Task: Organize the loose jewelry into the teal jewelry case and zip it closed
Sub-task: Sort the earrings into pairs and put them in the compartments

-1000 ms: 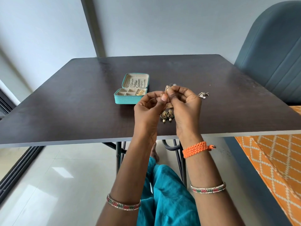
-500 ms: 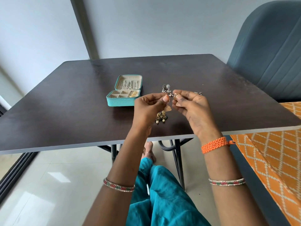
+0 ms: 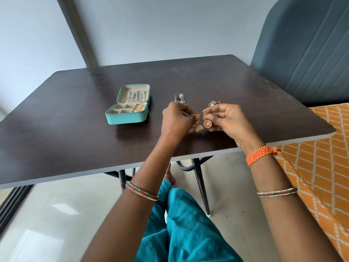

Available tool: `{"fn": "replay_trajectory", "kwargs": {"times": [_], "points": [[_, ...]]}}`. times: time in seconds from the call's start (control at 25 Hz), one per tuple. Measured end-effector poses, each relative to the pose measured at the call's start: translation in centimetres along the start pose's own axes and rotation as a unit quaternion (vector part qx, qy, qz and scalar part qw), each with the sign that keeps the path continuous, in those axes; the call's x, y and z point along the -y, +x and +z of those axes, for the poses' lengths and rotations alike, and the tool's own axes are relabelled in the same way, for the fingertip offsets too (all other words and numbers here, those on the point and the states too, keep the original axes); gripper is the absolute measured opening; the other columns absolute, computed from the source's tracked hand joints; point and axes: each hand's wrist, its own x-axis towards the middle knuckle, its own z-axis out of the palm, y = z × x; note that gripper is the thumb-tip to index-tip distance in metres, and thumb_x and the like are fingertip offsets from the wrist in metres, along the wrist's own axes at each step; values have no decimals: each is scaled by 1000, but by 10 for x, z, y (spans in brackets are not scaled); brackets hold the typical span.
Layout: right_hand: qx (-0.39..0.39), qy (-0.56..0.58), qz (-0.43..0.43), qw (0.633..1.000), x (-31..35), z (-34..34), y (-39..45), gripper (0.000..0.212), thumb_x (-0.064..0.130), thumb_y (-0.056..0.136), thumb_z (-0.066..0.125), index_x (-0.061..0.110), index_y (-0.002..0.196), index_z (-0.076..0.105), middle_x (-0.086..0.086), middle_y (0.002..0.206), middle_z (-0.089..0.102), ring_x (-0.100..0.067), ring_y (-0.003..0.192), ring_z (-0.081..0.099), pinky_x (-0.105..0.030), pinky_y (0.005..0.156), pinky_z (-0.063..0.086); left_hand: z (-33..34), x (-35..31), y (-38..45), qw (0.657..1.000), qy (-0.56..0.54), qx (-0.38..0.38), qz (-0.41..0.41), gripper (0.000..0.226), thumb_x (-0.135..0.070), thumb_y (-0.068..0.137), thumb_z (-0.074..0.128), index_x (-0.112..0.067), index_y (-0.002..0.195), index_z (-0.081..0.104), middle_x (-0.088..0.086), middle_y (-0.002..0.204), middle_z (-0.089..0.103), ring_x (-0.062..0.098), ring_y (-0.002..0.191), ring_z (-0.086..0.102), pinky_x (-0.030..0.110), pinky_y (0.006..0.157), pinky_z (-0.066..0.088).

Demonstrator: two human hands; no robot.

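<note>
The table (image 3: 75, 118) has a dark wood-grain top with a soft sheen. The teal jewelry case (image 3: 126, 119) looks like smooth leatherette, lined in matt cream fabric. The gold earrings (image 3: 203, 125) are shiny filigree metal. The floor (image 3: 56, 214) is glossy pale tile, reflecting light

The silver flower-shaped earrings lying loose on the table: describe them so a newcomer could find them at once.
Start at the open teal jewelry case on the dark brown table and look to its right. Just beyond the left hand lie the silver flower-shaped earrings. They alone are grey-silver; the bell-shaped gold earrings pinched in the hands and the piece behind the right hand are gold.
</note>
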Motion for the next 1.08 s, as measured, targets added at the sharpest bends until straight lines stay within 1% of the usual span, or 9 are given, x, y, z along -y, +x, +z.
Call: {"fn": "replay_trajectory", "kwargs": {"times": [0.12, 0.28, 0.36, 0.44, 0.52, 0.6, 0.84, 0.96, 1.08], "points": [[8, -47, -20, 999, -7, 0, 4, 18, -2, 88, 59, 15, 84, 66, -7, 77, 68, -5, 56, 62, -16, 48, 49, 5, 2, 4, 998, 58, 1, 14, 9, -12, 79, 74, -5, 78, 68, 3, 58, 65, 15, 48, 62, 27, 56, 57], [-13, -72, -42, 996, -21, 3, 10, 19, 7, 84, 67, 25, 79, 68, -9, 74, 69, -20, 63, 60, -21, 49, 48, 8, 5, 10, 994, 103, 0, 27, 11, -20, 76, 76, -11, 78, 70, 7, 69, 69, 24, 60, 66, 35, 62, 58], [-36, -72, -55, 995, -25, 6, 11, 15, 10, 83, 69, 24, 81, 69, -8, 74, 70, -17, 61, 61, -21, 48, 48, 10, 7, 12, 986, 161, -12, 29, 11, -31, 74, 76, -23, 76, 69, 5, 81, 70, 26, 77, 67, 34, 65, 53], [-57, -85, -72, 992, -26, 7, 11, 12, 11, 82, 71, 23, 83, 70, 0, 69, 70, -5, 56, 59, -17, 48, 45, 12, 8, 12, 980, 197, -32, 24, 11, -37, 74, 74, -27, 78, 69, 2, 87, 70, 24, 86, 65, 32, 69, 51], [-61, -98, -80, 990, -27, 8, 12, 10, 12, 80, 72, 21, 84, 72, 7, 65, 67, 6, 51, 55, -13, 49, 41, 13, 8, 11, 974, 216, -59, 22, 9, -35, 76, 72, -28, 80, 71, 0, 89, 70, 24, 89, 64, 31, 69, 48], [-60, -110, -81, 989, -28, 8, 14, 9, 12, 79, 74, 20, 84, 72, 10, 64, 65, 7, 51, 54, -13, 49, 40, 14, 7, 9, 968, 236, -82, 30, 6, -31, 79, 68, -28, 83, 71, 2, 92, 70, 26, 92, 63, 30, 67, 44], [-68, -142, -85, 984, -33, 7, 20, 11, 16, 75, 78, 25, 79, 73, 13, 62, 63, 2, 49, 50, -20, 52, 42, 18, 9, 8, 955, 273, -96, 61, 17, -19, 84, 57, -25, 91, 72, 6, 96, 68, 29, 99, 58, 31, 66, 37], [-62, -138, -79, 985, -34, 7, 20, 15, 15, 77, 76, 28, 81, 71, 11, 66, 65, 0, 51, 51, -22, 51, 43, 18, 13, 11, 956, 273, -83, 63, 18, -19, 85, 56, -22, 91, 72, 8, 98, 69, 31, 102, 56, 33, 68, 40], [-62, -115, -73, 989, -29, 7, 18, 14, 9, 81, 70, 22, 88, 71, 8, 70, 63, -4, 56, 54, -19, 46, 44, 17, 14, 14, 959, 258, -90, 72, 16, -25, 88, 58, -21, 94, 72, 9, 97, 70, 32, 100, 58, 36, 72, 45]]}}
